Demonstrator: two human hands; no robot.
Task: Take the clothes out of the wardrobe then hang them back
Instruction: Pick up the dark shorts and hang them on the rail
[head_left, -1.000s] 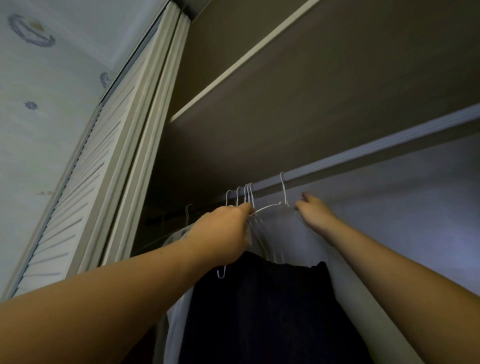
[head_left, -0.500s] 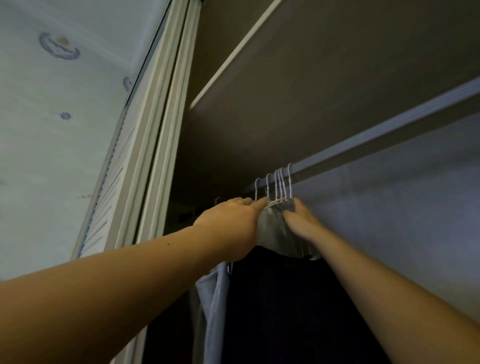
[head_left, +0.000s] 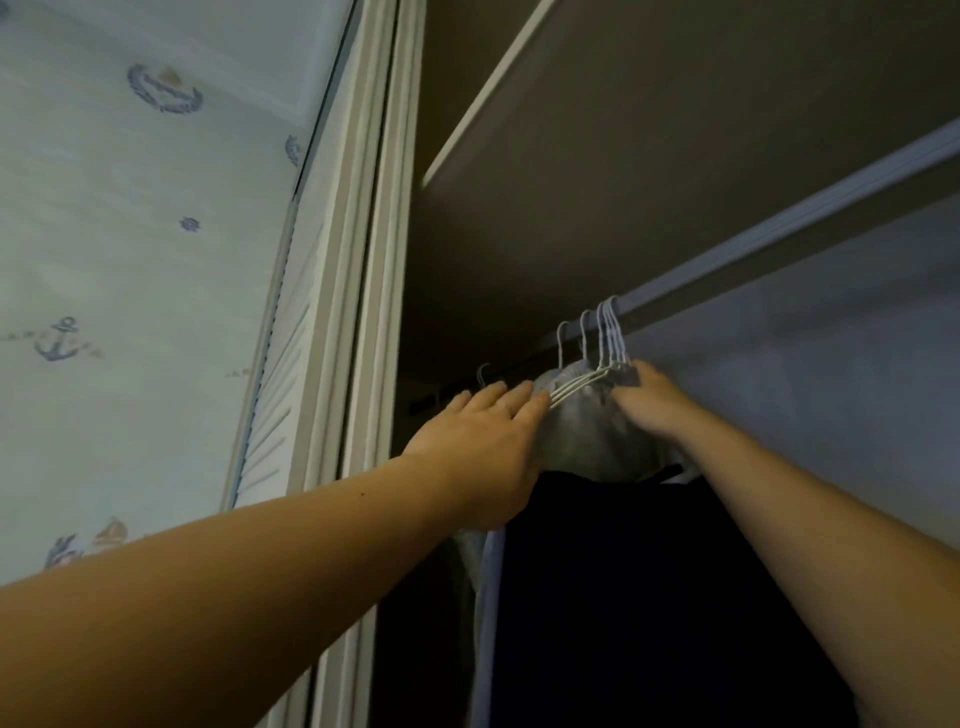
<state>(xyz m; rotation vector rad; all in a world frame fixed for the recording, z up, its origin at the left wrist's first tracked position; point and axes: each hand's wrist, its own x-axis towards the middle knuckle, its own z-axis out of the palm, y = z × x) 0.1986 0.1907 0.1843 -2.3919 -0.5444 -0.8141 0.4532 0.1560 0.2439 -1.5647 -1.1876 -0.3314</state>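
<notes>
Changed: a second ago one hook stood apart from the others on the rail; it now sits in the bunch, with a grey garment beneath that was not visible then. The left hand's fingers, curled half a second ago, have straightened.
Left hand (head_left: 483, 441): released, with the fingers stretched flat and together. The fingertips touch the wire arms of the hangers and the edge of the grey garment.
Right hand (head_left: 649, 405): it lies on the grey garment, reaching up to the necks of the hangers. The fingers are hidden behind the hand, so I cannot tell whether they pinch anything.
Hangers (head_left: 602, 338): white wire, with several hooks bunched close together over the rail (head_left: 519, 366) and one more hook apart to the left.
Grey garment (head_left: 587, 436): bunched just under the hooks, between the two hands.
Dark garment (head_left: 649, 597): hangs below the grey one and fills the lower middle.
Pale blue garment (head_left: 488, 623): a narrow strip hanging at the dark garment's left edge.
Shelf (head_left: 675, 182): its underside spans the space above the rail.
Louvred door (head_left: 280, 415): folded at the left, beside wallpaper (head_left: 104, 234) printed with anchors.
</notes>
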